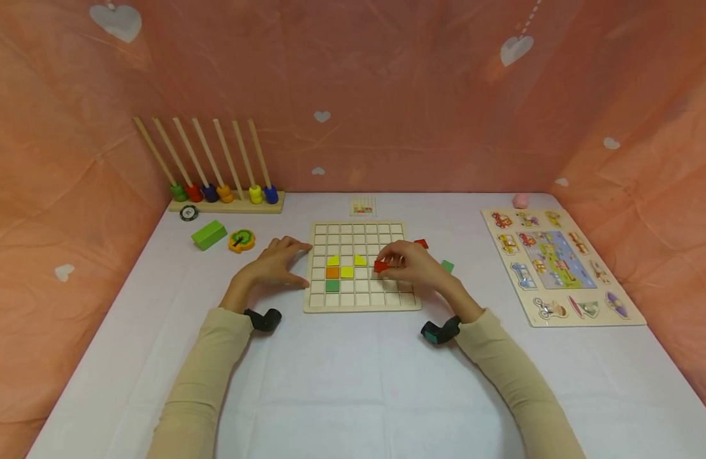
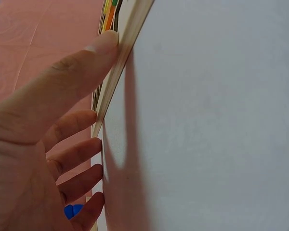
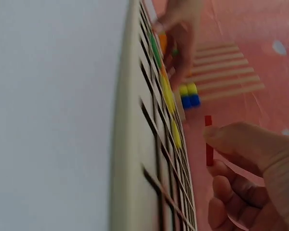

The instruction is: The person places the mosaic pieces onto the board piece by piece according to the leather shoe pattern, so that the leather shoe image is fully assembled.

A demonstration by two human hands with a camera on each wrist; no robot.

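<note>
A wooden grid board [image 1: 364,299] lies flat in the middle of the table, holding yellow tiles [image 1: 346,272], an orange tile [image 1: 332,273] and a green tile [image 1: 332,286] in its left part. My left hand [image 1: 275,262] touches the board's left edge with spread fingers; its thumb [image 2: 106,43] rests at that edge in the left wrist view. Between thumb and fingertips my right hand [image 1: 413,262] pinches a small red tile [image 1: 380,266], held above the board in the right wrist view. Another red tile [image 1: 422,243] and a green piece [image 1: 448,266] lie beside the board's right side.
Behind the board is a small pattern card [image 1: 362,207]. At back left stand a peg rack [image 1: 227,205] with coloured beads, a round chip [image 1: 188,213], a green block [image 1: 209,235] and a tree-shaped toy [image 1: 241,240]. A picture puzzle [image 1: 559,261] lies at right, a pink figure [image 1: 520,201] behind.
</note>
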